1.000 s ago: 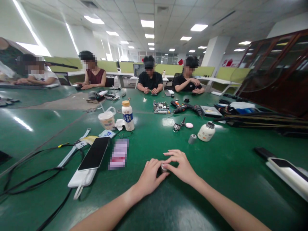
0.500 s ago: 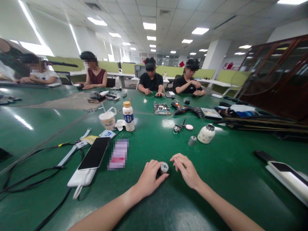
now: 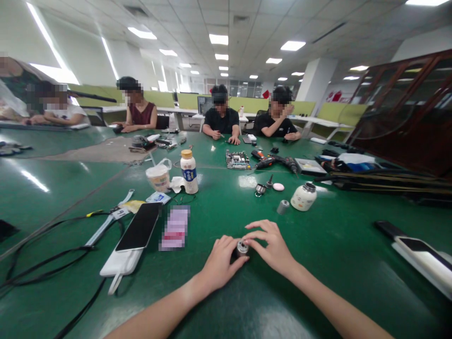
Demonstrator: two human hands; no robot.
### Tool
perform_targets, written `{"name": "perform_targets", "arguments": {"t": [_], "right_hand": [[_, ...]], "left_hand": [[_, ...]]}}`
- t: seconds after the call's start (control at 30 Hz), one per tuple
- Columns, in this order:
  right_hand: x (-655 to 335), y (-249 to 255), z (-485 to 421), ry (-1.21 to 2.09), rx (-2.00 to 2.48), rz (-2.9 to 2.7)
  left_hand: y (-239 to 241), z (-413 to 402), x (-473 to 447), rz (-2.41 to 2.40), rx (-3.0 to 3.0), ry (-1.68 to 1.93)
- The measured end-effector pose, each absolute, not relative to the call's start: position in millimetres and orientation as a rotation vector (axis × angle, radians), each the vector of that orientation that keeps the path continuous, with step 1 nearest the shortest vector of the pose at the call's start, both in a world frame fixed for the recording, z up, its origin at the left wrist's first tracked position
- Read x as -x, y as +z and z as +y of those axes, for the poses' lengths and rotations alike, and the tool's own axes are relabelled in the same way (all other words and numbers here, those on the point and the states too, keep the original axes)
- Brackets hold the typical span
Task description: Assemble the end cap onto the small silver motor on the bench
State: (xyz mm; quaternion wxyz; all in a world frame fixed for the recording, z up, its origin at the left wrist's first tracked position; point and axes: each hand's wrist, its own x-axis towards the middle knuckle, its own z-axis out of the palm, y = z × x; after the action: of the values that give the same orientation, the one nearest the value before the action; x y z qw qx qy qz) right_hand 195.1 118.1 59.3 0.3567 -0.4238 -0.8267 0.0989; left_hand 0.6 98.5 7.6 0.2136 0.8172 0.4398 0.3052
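Observation:
My left hand (image 3: 221, 261) is wrapped round a small metal cylinder (image 3: 242, 248) that stands upright on the green table. The round top face of the cylinder shows recessed detail, too small to make out. From the right, my right hand (image 3: 273, 247) reaches over it with fingers spread. One or two of its fingertips touch the cylinder's top rim. Beyond the hands stands a similar grey metal cylinder (image 3: 283, 207), beside a cream lidless bottle (image 3: 304, 197) with small printed figures.
On the left lie a phone (image 3: 139, 227), a white power bank (image 3: 122, 263) and black cables (image 3: 52, 259). A yellow-capped bottle (image 3: 189, 173) and a cup (image 3: 158, 176) stand behind. Farther off are a circuit board (image 3: 238, 160) and power drills (image 3: 277, 162). Several people sit across the table.
My right hand has moved left to the top of the metal cylinder, and its fingers have spread. My left hand keeps its hold. A person across has raised a hand toward the head.

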Motion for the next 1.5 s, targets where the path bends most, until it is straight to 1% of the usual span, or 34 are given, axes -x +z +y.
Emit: {"name": "perform_targets", "arguments": {"t": [0.13,0.37,0.53,0.7,0.97,1.1,1.27,1.4,1.5], "right_hand": [[-222.3,52.3,121.6,0.219,1.173,-2.01],[-260.7,10.9,117.7,0.281,1.33,-2.197],[-262.6,4.6,116.2,0.337,1.338,-2.215],[-254.6,10.9,117.5,0.342,1.352,-2.205],[-201.3,53.5,114.2,0.5,1.172,-2.095],[-184.8,53.6,114.8,0.492,1.171,-2.113],[-188.4,48.7,116.0,0.437,1.187,-2.069],[-205.4,58.9,117.5,0.36,1.175,-1.881],[-212.4,63.5,116.5,0.365,1.183,-1.887]], "left_hand": [[9.1,97.7,0.2,1.217,-2.264,0.83],[10.3,99.2,-0.6,1.225,-2.258,0.813],[10.7,98.8,-0.6,1.224,-2.256,0.809],[10.4,98.5,-0.7,1.222,-2.253,0.808],[7.8,100.3,-1.1,1.208,-2.265,0.829],[5.6,99.8,-0.5,1.205,-2.274,0.842],[7.7,99.2,-0.7,1.206,-2.284,0.827],[9.9,99.1,-0.8,1.219,-2.276,0.814],[10.3,99.0,-0.5,1.219,-2.271,0.803]]}}
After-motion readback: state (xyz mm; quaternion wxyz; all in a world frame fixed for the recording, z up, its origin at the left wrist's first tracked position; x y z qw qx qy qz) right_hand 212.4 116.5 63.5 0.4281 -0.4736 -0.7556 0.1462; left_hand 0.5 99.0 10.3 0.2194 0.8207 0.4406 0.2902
